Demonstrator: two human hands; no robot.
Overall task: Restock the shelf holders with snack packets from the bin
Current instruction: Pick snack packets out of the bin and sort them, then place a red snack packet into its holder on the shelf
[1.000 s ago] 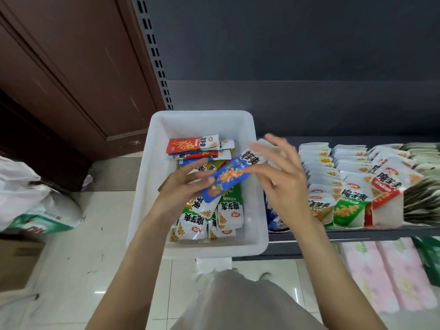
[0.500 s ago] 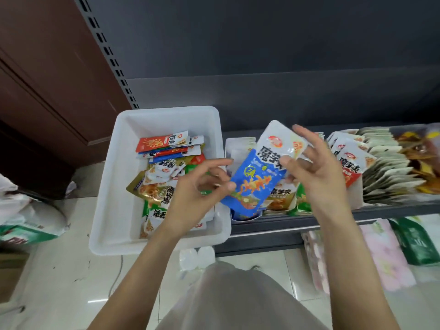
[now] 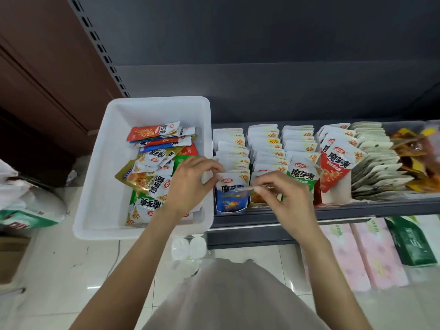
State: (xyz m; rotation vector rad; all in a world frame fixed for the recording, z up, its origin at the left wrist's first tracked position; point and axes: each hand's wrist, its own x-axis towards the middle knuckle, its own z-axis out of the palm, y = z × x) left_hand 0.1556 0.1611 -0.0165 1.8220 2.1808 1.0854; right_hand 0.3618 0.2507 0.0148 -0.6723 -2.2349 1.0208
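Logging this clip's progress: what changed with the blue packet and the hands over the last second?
The blue packet went from above the bin, rightward, into the leftmost shelf holder, where it now stands at the front. The left hand pinches its top corner; the right hand pinches something thin and blurred beside it. The packets left in the bin look unchanged.

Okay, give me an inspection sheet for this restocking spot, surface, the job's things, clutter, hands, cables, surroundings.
Surface: dark shelf carrying rows of packet holders.
Job's things: white bin part full of mixed snack packets; blue packet standing at the front of the leftmost holder.
Clutter: white bottles on the floor under the bin.
Hands: left hand and right hand each pinch the blue packet's top edge.
Cables: thin dark cable on the floor tiles.
Surroundings: brown door, tissue packs below.
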